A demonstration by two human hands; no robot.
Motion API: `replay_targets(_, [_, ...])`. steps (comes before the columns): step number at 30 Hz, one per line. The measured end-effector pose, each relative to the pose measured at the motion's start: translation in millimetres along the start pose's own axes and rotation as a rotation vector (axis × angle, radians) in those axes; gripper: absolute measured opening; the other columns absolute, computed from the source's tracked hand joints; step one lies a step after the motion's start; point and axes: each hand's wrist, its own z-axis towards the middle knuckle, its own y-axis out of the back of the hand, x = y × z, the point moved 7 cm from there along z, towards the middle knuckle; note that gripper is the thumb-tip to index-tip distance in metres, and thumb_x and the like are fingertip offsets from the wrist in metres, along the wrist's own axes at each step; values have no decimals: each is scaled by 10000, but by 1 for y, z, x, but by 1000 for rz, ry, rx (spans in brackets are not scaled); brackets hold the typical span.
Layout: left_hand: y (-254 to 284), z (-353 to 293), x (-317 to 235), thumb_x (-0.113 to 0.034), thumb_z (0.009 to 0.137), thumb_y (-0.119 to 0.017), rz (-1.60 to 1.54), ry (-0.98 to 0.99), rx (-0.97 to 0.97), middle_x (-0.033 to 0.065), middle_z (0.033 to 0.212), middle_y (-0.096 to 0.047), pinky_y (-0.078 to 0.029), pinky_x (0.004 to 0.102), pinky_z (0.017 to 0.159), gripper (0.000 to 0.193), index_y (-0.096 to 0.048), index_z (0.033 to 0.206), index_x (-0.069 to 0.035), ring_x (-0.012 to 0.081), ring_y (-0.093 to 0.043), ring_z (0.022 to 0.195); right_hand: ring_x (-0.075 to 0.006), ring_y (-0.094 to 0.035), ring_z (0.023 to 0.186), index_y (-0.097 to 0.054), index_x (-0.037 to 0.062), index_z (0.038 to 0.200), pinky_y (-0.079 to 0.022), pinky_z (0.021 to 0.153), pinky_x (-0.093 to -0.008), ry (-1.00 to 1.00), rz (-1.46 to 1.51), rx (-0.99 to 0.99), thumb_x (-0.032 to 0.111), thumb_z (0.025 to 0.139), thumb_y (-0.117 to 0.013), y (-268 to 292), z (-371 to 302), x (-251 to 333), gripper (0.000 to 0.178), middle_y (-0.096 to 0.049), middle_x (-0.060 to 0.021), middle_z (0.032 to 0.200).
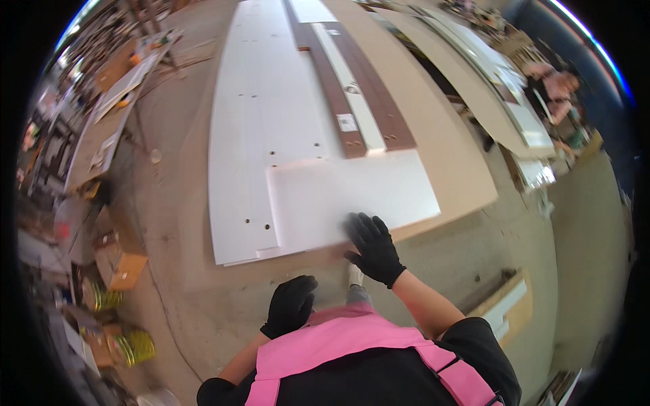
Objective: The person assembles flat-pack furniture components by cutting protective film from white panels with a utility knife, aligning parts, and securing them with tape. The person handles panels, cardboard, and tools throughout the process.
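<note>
A tan surface (460,183) runs from the near middle of the scene to the far side. Along its left part lies a long white panel (237,135), its near end slightly left of the middle. The shorter white panel (359,186) rests across the near end, overlapping the long one and reaching right over the tan sheet. Beyond it lies a brown panel (398,128), its near end close to the shorter panel's far edge. A narrow white strip (353,95) runs lengthwise over the brown, which shows on both sides of it.

The right hand (372,247), in a black glove, is at the near edge of the shorter white panel, so this panel lies just beyond it. The hand is released, palm down, fingers parted; its fingertips blur over the edge, and I cannot tell whether they touch. The left hand (290,306), also gloved, is nearer the body and apart from the panels, which lie beyond it. Its fingers bend right; I cannot tell whether they grasp anything.

A white label (347,122) sits on the brown panel, left of the strip.
</note>
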Motion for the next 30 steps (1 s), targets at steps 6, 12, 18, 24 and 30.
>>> replay_targets(6, [-2, 1, -17, -25, 812, -635, -130, -164, 133, 122, 1141, -653, -483, 403, 907, 310, -639, 1120, -59, 306, -610, 1064, -379, -473, 1250, -453, 55, 1378, -370, 1041, -452, -522, 13, 59, 311, 851, -634, -76, -198, -93, 613, -487, -199, 1387])
replay_targets(12, [-4, 34, -46, -36, 832, -630, -170, -237, 75, 122, 1157, -640, -472, 400, 913, 316, -624, 1147, -63, 307, -600, 1070, -281, -571, 1159, -603, 82, 1229, -443, 971, -397, -817, 5, 1291, 385, 934, -454, -250, -556, -155, 448, -597, -96, 1289])
replay_targets(18, [-25, 78, -64, -99, 839, -642, 10, -323, 129, 137, 1192, -625, -451, 419, 948, 350, -616, 1186, -59, 324, -581, 1109, -236, -638, 809, -659, 54, 1062, -512, 732, -371, -1029, 735, 551, 302, 899, -560, -254, -546, -119, 312, -686, -75, 970])
replay_targets(24, [-66, 152, -26, -239, 870, -624, 319, -325, 67, 180, 1356, -492, -341, 449, 1060, 531, -480, 1349, -63, 339, -437, 1280, -336, -523, 1234, -594, 13, 1243, -399, 1057, -390, -1031, 568, 413, 416, 923, -519, -239, -468, -119, 521, -582, -203, 1282])
replay_targets(30, [-102, 196, 18, -185, 946, -509, 589, -245, 312, 173, 1494, -373, -201, 435, 1163, 524, -403, 1425, -2, 328, -311, 1393, -379, -609, 1077, -686, 20, 1036, -478, 912, -458, -1538, 527, 239, 350, 892, -470, -199, -520, -135, 420, -646, -202, 1137])
